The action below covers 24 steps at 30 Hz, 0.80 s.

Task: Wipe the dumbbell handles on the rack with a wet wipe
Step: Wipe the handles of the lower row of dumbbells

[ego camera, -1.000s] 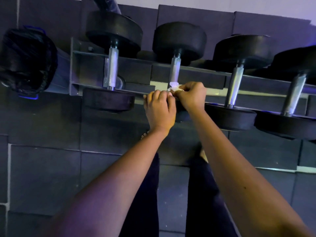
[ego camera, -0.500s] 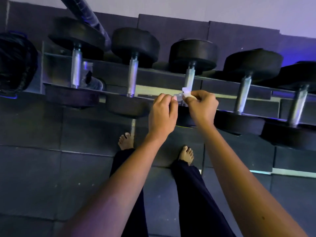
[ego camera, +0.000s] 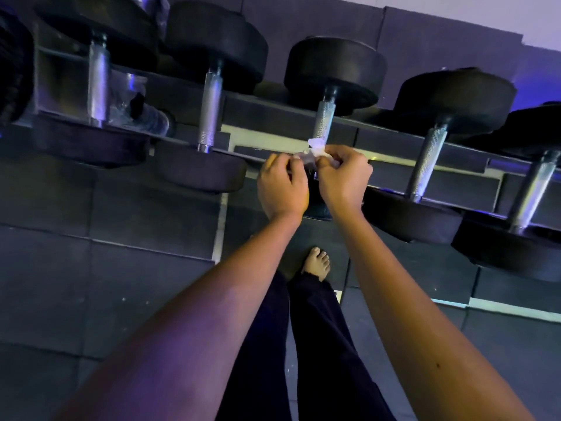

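Pinching a small white wet wipe (ego camera: 315, 146) between them, the left hand (ego camera: 282, 189) and the right hand (ego camera: 344, 177) meet close together in front of the rack (ego camera: 391, 141). The fingers (ego camera: 341, 154) of both hands are curled, their tips closed on the crumpled wipe, which sticks up above the knuckles. The wipe sits right at the near end of the third dumbbell handle (ego camera: 324, 121) counted from the left; whether it touches the knurled metal cannot be told. Black-ended dumbbells lie side by side across the rack rails, with a second handle (ego camera: 211, 110) to the left of the hands and a fourth handle (ego camera: 426, 165) to the right. Below, a bare foot (ego camera: 317, 262) and dark trousers (ego camera: 328, 344) stand on the dark tiled floor (ego camera: 121, 284), near the rack.
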### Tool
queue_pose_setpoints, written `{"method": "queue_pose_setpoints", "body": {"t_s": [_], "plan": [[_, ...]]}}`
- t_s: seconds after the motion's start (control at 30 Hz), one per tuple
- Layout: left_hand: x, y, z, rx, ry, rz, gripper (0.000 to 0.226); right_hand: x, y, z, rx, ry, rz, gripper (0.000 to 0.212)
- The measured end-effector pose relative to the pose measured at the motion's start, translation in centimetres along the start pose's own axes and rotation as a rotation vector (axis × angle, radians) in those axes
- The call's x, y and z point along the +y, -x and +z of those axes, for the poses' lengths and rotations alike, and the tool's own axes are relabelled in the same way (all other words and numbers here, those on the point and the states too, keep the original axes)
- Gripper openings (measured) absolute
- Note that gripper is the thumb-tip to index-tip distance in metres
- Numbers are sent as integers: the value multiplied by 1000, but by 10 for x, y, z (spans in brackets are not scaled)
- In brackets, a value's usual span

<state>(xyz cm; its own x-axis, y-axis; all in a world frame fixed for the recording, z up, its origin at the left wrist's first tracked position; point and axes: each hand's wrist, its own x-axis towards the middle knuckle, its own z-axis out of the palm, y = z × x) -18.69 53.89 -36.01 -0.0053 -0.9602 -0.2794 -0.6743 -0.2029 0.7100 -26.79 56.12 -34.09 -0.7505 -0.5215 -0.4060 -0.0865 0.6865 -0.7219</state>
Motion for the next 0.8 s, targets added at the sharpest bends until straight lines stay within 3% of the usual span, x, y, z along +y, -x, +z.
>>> {"method": "queue_pose_setpoints", "body": {"t_s": [0.23, 0.43, 0.8], "plan": [[2, -7, 0, -93, -109, -151, 22, 2, -8, 7, 25, 59, 31, 13], [9, -16, -2, -97, -13, -564, 35, 4, -26, 2, 23, 0, 146, 15], [12, -13, -4, -96, 74, -524, 26, -24, -74, 3, 101, -60, 78, 9]]}}
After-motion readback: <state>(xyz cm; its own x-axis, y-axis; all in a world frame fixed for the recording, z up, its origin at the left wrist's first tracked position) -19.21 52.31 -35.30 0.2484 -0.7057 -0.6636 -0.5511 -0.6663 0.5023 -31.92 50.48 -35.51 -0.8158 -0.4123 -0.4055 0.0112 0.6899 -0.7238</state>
